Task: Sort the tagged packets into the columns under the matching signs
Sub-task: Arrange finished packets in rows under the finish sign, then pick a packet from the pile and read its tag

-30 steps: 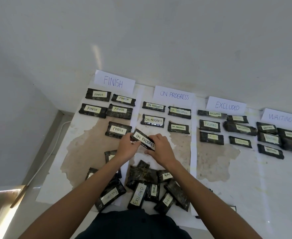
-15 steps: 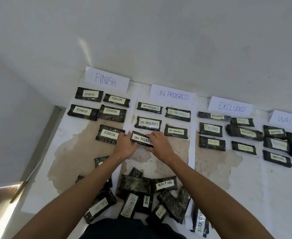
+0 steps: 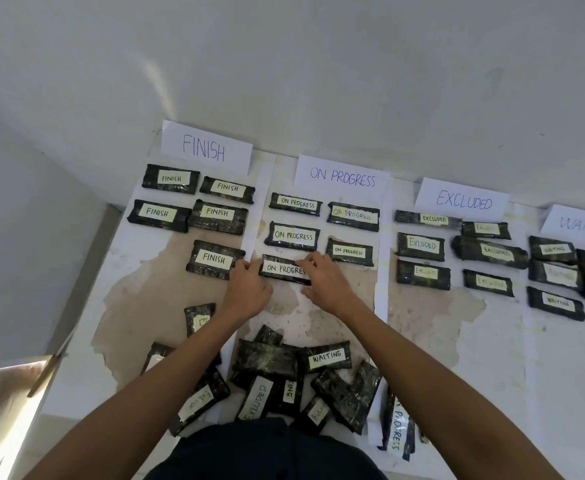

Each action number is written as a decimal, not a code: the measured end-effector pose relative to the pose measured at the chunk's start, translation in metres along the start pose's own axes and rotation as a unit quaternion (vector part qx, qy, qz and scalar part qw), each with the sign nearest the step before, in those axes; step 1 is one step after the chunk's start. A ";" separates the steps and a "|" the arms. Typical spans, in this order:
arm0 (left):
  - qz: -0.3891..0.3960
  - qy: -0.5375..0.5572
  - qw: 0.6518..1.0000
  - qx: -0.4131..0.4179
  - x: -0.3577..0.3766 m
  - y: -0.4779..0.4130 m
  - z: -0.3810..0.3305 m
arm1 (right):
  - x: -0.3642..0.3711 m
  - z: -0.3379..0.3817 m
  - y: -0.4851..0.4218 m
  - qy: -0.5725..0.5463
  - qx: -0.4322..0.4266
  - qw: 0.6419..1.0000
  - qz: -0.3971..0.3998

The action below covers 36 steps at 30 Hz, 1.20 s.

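Note:
A black packet tagged ON PROGRESS (image 3: 281, 270) lies flat in the column under the ON PROGRESS sign (image 3: 342, 176), third in its left row. My left hand (image 3: 249, 287) holds its left end with curled fingers. My right hand (image 3: 325, 282) pinches its right end, fingers over the top edge and thumb below, covering the end of the tag. Several other ON PROGRESS packets (image 3: 293, 236) lie above and to the right of it. A pile of unsorted packets (image 3: 270, 362) sits close to my body.
The FINISH sign (image 3: 204, 151), EXCLUDED sign (image 3: 463, 201) and WAITING sign (image 3: 583, 225) each head a column of matching packets. White paper strips (image 3: 381, 299) divide the columns. A wall runs behind the signs, and a lone ON PROGRESS packet (image 3: 397, 427) lies low right.
Both hands carried the ON PROGRESS packet forward from above the pile and set it down straight in the ON PROGRESS column, under the earlier ones.

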<state>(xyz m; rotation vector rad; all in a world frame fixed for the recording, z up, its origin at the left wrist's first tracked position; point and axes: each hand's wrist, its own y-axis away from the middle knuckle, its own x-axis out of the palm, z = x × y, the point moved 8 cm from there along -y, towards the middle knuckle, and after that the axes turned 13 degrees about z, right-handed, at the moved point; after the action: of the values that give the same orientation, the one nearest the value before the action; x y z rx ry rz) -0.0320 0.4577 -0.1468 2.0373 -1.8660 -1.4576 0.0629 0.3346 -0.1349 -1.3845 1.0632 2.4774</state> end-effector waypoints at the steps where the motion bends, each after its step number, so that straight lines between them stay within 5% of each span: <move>1: 0.003 -0.002 1.000 0.003 0.001 0.004 -0.001 | 0.000 -0.001 0.005 0.001 0.002 1.000 0.002; 11: 0.080 -0.005 0.995 0.056 0.044 0.054 -0.008 | 0.060 -0.001 0.086 0.029 -0.020 0.982 0.183; 23: 0.031 -0.119 0.984 0.128 0.071 0.085 -0.053 | 0.066 -0.005 0.111 0.091 -0.008 0.992 0.091; 36: -0.020 -0.151 0.983 0.101 0.106 0.102 -0.100 | 0.065 -0.026 0.135 0.123 -0.041 0.990 0.058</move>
<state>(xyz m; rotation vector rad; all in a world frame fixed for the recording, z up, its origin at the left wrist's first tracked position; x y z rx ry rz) -0.0643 0.2904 -0.0956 2.0437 -2.1796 -1.7392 -0.0118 0.2026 -0.1242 -1.7389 1.1282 2.5034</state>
